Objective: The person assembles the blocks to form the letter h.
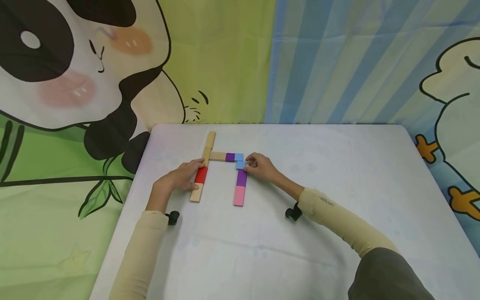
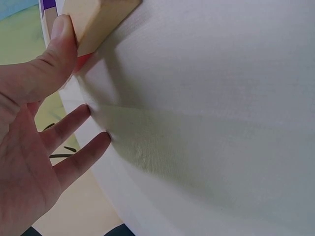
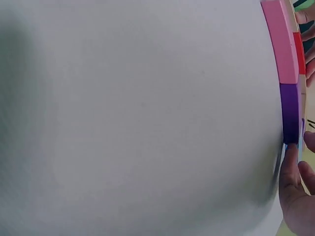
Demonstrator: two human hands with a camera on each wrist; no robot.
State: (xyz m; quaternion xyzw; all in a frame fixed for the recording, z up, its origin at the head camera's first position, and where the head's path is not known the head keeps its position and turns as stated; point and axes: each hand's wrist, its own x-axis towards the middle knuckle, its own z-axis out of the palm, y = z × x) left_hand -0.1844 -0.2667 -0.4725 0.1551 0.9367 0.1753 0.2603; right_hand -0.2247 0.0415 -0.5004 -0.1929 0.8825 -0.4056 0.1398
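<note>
Flat blocks lie end to end on the table, forming an H-like outline. Its left column has plain wood blocks (image 1: pixel 196 194) with a red block (image 1: pixel 201 175) among them. My left hand (image 1: pixel 180 177) is beside this column; its thumb touches a wood block (image 2: pixel 96 22) and its other fingers are extended. Across the middle run a wood block (image 1: pixel 218 156), a purple block (image 1: pixel 230 157) and a blue block (image 1: pixel 238 157). Below are another blue block (image 1: pixel 240 165), a purple block (image 1: pixel 241 178) and a pink block (image 1: pixel 239 196). My right hand (image 1: pixel 262 166) touches the lower blue block's right side with loosely bent fingers.
The white-covered table (image 1: pixel 337 175) extends right and toward me around the blocks. Its far edge meets a printed cloth backdrop (image 1: pixel 221 54). A small black device is strapped on each wrist.
</note>
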